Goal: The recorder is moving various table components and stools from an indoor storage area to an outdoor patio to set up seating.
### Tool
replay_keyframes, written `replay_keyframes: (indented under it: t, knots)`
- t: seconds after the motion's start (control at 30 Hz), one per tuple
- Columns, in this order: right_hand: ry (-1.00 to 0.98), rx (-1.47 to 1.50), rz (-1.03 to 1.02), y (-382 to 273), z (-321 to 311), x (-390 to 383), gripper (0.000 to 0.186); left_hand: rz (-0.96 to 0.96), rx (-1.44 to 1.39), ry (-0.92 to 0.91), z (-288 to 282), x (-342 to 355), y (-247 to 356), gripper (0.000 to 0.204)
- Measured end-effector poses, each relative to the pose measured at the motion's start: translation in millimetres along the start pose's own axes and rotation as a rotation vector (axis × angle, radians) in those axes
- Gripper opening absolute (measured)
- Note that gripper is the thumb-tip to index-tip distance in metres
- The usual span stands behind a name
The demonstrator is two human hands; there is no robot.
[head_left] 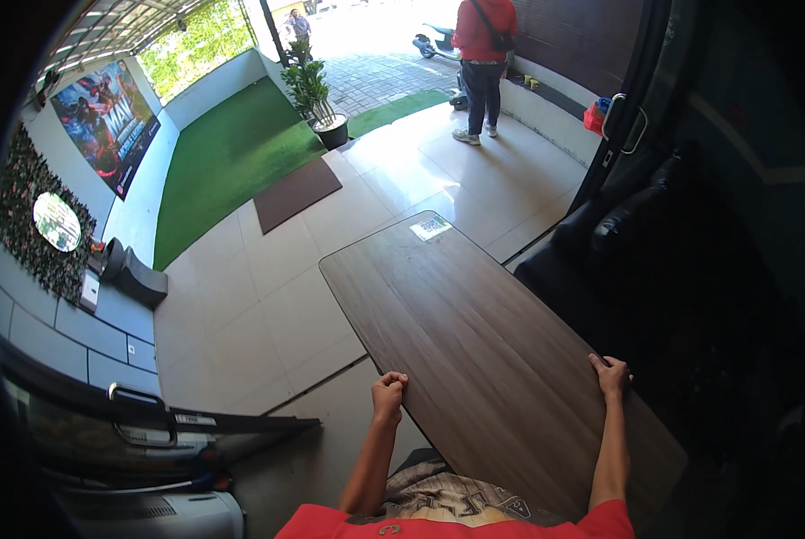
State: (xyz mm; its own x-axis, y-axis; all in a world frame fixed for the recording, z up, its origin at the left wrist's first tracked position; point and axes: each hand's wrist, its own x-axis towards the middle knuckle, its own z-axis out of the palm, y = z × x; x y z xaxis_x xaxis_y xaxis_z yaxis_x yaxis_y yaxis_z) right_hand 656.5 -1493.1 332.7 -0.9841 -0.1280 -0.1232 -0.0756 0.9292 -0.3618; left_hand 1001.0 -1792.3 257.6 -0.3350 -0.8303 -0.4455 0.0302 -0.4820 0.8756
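Observation:
A long wood-grain tabletop point(474, 332) with rounded corners stretches away from me, a small printed sticker point(430, 228) near its far end. My left hand point(390, 393) is closed on its left edge, and my right hand point(611, 374) grips the right edge. Both hands are roughly level with each other, and whatever supports the top underneath is hidden.
A glass door point(151, 418) stands open at lower left, another door frame point(600, 171) at right beside a black sofa point(609, 225). Ahead are tiles, a brown mat point(296, 195), green turf, a potted plant point(331, 130), and a person in red point(483, 72) standing near a scooter.

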Motion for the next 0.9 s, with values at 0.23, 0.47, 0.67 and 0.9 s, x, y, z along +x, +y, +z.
replay_keyframes:
  t: [0.23, 0.47, 0.67, 0.9]
  knots:
    - [-0.022, -0.007, 0.05, -87, 43, 26, 0.056, -0.009, 0.018, -0.017, -12, 105, 46, 0.016]
    - [-0.006, 0.004, 0.082, -179, 60, 53, 0.055, -0.027, 0.052, -0.051, -12, 189, 107, 0.018]
    - [0.027, 0.006, 0.101, -249, 88, 83, 0.059, -0.05, 0.075, -0.12, -6, 282, 160, 0.017]
    - [0.093, 0.024, 0.12, -333, 117, 117, 0.056, -0.058, 0.157, -0.201, -1, 405, 200, 0.011]
